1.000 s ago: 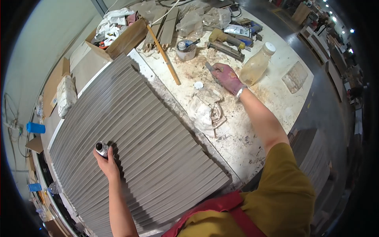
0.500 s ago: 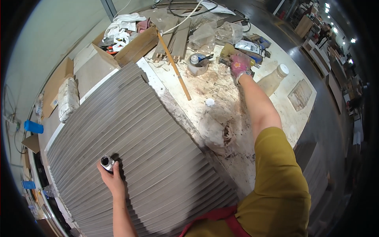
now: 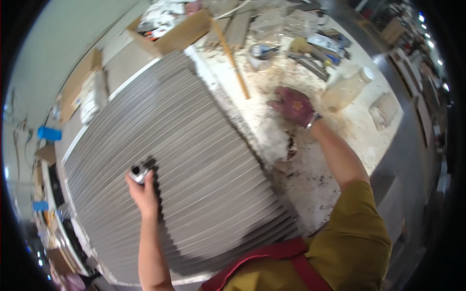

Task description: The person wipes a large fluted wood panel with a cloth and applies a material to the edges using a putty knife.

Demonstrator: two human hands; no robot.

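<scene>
Bare left hand (image 3: pixel 142 193) closed around a small silvery dark-mouthed bottle (image 3: pixel 141 176), best held upright; maroon-gloved right hand (image 3: pixel 297 107) had half-curled fingers (image 3: pixel 282 92), hold indeterminable.

Strips (image 3: pixel 194 145) lie left of the table (image 3: pixel 366 128), which bears a stick (image 3: pixel 231 60) left of a bottle (image 3: pixel 345 92)

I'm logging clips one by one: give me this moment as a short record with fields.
Left hand: bare, holding a small bottle over the grey strips
Right hand: gloved, at the white table, near a crumpled white rag
Right grip: unclear whether it holds anything
Layout: grey strips side by side, left of the rag
Nearby: clear capped bottle, wooden stick, open box
</scene>
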